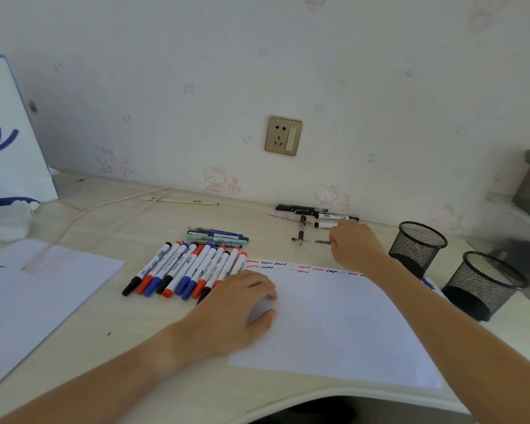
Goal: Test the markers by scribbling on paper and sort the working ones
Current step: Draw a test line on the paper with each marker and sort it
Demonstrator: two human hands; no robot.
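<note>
Fingers [338,237] of the right hand [354,243]: curled, pinching the near end of a thin pen [314,241] that lies on the desk [153,325] at the far right, just beyond the sheet. Whether the pen is lifted or only touched, I cannot tell.

Left hand [242,304]: flat, fingers relaxed and slightly spread, resting on the left edge of the paper [334,325] and holding it down.

Paper: white sheet, centre near; two rows of red, blue and black scribbles [288,266] along its far edge (a few faint marks among them).

Markers [184,270]: row of about ten, capped in black, red and blue, lying side by side just left of the paper, the rightmost touching the left hand.

Pen bundle [216,237]: small stack just beyond the markers.

Loose pens [312,214]: dark cluster against the wall, far right, just beyond the right hand.

Mesh cups [418,247]: two, black, right of the paper, nothing visible inside them.

Second sheet [28,301]: far left, a few marks on it.

Step in hand (judgement): picking the next pen for testing.

Next move calls for: uncapping it, carrying the tip to a bare part of the sheet below the scribbles, making a short squiggle while the left hand steadies the paper, then placing it by result.
</note>
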